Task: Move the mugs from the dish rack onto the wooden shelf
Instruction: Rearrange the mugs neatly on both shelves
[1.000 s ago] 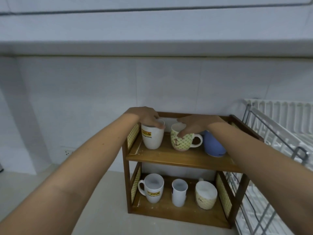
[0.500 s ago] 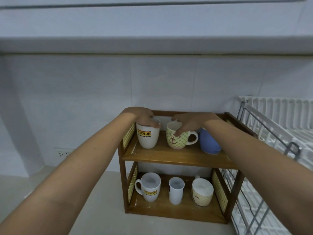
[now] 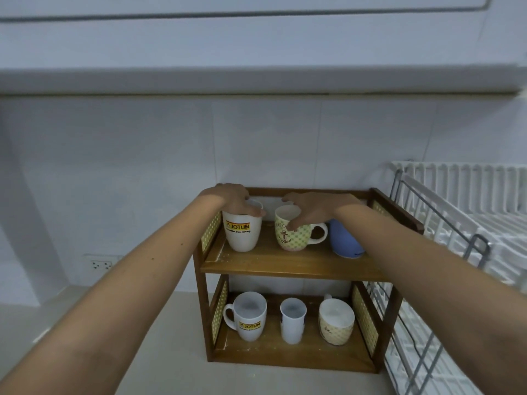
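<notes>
Pale tiled wall [image 3: 142,166] fills the upper frame; lower centre, on a light counter [image 3: 159,337], stands the wooden shelf [image 3: 285,266], w/ the white dish rack [image 3: 456,212] at the right edge. No mugs visible in the part of the rack we can see.

Our left hand [image 3: 232,199] is cupped over the rim of the white JOTUN mug [image 3: 242,232], top tier, left; fingers curled down on the rim. Our right hand [image 3: 310,209] is draped over the anchor-print mug [image 3: 292,233], centre top, thumb pressed on its side. A blue mug [image 3: 345,240] sits just beside it, partly hidden by our right forearm. Bottom tier holds 3 more: a 2nd JOTUN mug [image 3: 248,317], a slim white cup [image 3: 292,320], a cream mug [image 3: 336,320].

Handling, our guess: glazed ceramic, so rigid, fairly heavy, chips if knocked, prob. slick if wet. Rim grips are OK for settling; for carrying, the handle or a wrap round the body is safer. Mugs are close together, so ease fingers off w/o clinking neighbours.
</notes>
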A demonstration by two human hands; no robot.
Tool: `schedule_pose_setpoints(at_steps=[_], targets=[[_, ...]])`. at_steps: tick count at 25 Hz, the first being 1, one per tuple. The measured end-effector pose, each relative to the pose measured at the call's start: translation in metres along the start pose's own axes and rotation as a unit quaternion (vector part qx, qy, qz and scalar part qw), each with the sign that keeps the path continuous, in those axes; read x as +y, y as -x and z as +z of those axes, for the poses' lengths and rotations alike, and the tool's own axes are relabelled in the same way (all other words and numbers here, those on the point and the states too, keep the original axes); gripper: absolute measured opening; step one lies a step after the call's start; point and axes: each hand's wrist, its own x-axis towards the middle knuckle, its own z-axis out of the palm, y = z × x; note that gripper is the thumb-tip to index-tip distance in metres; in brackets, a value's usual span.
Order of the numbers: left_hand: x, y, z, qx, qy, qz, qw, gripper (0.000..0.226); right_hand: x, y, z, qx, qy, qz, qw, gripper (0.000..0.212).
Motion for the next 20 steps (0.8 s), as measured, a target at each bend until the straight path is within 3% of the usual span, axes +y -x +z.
schedule_pose_setpoints(at_steps=[3,9,12,14,15,17,18,20], targets=[[-0.001,0.001,0.003,0.010,0.003,-0.002,1.000,0.085,-0.001,0.001,-0.003,0.007,0.026,0.027,0.999,0.093],[-0.001,0.004,0.005,0.024,0.014,-0.005,1.000,0.086,-0.008,-0.002,0.005,0.060,0.178,0.142,0.972,0.095],[-0.002,0.006,0.004,0.018,0.020,-0.003,1.000,0.087,-0.005,-0.005,-0.024,-0.077,0.059,0.075,0.992,0.066],[-0.002,0.005,0.004,0.022,0.012,0.005,1.000,0.086,0.000,-0.007,-0.041,-0.180,0.059,0.052,0.981,0.085],[-0.002,0.005,0.003,0.023,0.006,0.009,1.000,0.084,0.004,-0.006,-0.039,-0.187,0.116,0.064,0.973,0.097],[-0.005,0.003,0.001,0.008,-0.003,0.012,1.000,0.082,0.018,-0.011,-0.034,-0.121,0.193,0.087,0.970,0.104],[-0.006,0.002,0.000,-0.007,-0.007,0.011,1.000,0.083,0.023,-0.013,-0.028,-0.077,0.178,0.104,0.976,0.100],[-0.008,0.001,-0.003,-0.036,-0.015,0.006,0.999,0.088,0.023,-0.012,-0.022,-0.071,0.151,0.037,0.985,0.097]])
